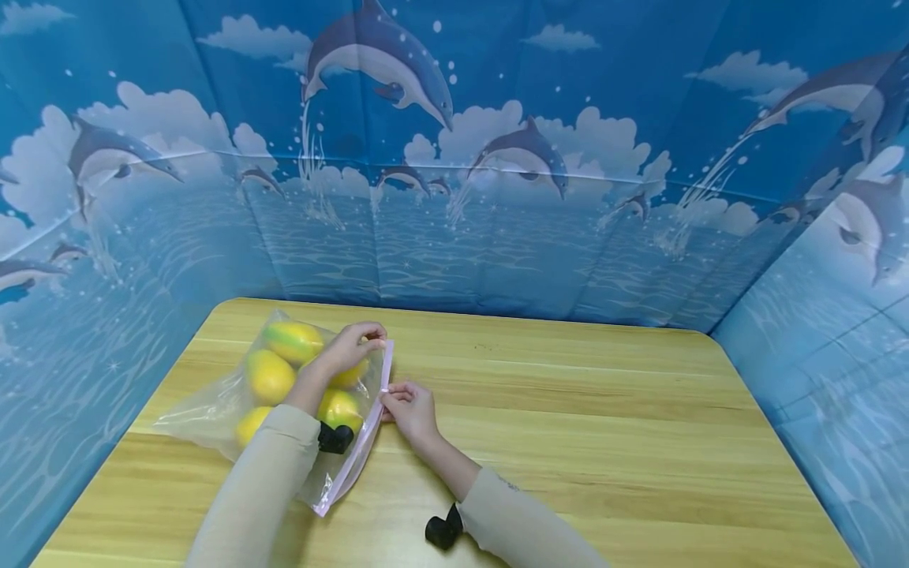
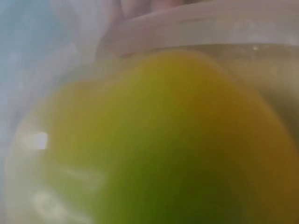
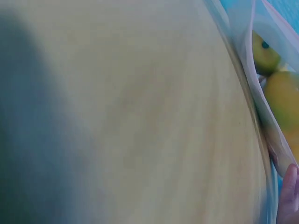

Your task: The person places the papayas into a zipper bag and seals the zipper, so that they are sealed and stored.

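A clear zip-lock bag (image 1: 206,410) with a lilac zip strip (image 1: 355,459) lies on the left part of the table. Several yellow-green mangoes (image 1: 270,377) are inside it. At the far end of the strip, my left hand (image 1: 353,347) pinches the edge between thumb and fingers, its forearm crossing over the bag. My right hand (image 1: 413,412) pinches the strip near its middle, from the right side. One mango (image 2: 163,140) fills the left wrist view, close and blurred through the plastic. In the right wrist view, the bag's mouth gapes, with mangoes (image 3: 282,98) showing inside.
The wooden table (image 1: 604,426) stretches off to the right of the bag. A blue curtain printed with dolphins (image 1: 525,252) stands behind the table and along both sides. Small black wrist cameras (image 1: 443,530) sit at both sleeves.
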{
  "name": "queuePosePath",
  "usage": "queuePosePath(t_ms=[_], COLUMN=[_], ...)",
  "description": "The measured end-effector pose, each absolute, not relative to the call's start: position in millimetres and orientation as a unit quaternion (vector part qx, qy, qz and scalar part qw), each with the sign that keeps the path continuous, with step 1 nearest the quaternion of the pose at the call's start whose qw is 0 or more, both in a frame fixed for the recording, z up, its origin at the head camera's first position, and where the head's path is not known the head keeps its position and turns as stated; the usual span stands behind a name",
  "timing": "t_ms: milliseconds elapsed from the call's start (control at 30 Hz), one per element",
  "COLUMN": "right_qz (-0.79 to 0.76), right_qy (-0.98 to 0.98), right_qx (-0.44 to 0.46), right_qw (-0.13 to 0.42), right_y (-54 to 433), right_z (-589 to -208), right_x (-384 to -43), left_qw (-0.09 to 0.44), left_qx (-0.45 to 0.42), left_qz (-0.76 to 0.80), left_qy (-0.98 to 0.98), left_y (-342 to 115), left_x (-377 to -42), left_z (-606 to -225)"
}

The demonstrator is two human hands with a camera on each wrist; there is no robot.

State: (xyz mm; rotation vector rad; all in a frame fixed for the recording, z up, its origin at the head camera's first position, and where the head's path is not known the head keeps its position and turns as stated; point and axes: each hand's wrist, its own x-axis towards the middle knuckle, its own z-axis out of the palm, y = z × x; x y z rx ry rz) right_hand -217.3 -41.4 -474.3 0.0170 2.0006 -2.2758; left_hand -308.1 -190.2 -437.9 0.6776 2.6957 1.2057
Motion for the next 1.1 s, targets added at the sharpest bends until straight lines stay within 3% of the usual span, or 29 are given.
queuePosePath(t_ms=[400, 733, 1100], right_qz=[-0.756, -0.762, -0.763], right_qy=[0.651, 0.64, 0.632], right_qx=[0.009, 0.028, 0.036], right_qw=[0.066, 0.089, 0.128], right_y=[-43, -48, -49], right_z=[-468, -495, -493], right_x=[-193, -193, -175], left_qw=[0.034, 0.014, -0.004], left_qx=[0.225, 0.225, 0.229], left_qz=[0.406, 0.402, 0.41], left_qy=[0.885, 0.887, 0.883], left_y=[-191, -190, -188], left_x=[-309, -311, -312], left_z=[-440, -444, -443])
